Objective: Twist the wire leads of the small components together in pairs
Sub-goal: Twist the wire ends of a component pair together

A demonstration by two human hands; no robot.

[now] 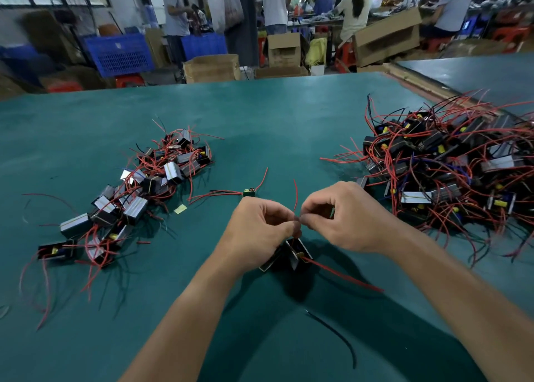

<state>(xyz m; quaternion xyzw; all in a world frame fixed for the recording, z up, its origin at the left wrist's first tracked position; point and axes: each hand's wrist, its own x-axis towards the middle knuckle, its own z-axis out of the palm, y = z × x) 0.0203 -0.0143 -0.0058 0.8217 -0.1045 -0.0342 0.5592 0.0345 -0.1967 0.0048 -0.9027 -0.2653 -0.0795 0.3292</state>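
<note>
Left hand [260, 231] covers part of the component [299, 253]; fingertips [291, 225] hide the pinched ends of the leads [296, 196]. Right pile [450, 165] runs off the right edge

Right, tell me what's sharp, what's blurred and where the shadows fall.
Head view: the left hand and right hand, pinching a red wire, are sharp; the people behind are soft; fisheye bows the table at its far edge; soft shadows pool on it beneath the hands.

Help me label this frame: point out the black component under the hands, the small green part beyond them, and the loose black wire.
black component [290, 259], head view, its dark body.
small green part [248, 192], head view, its green top.
loose black wire [332, 328], head view, its middle stretch.
</note>
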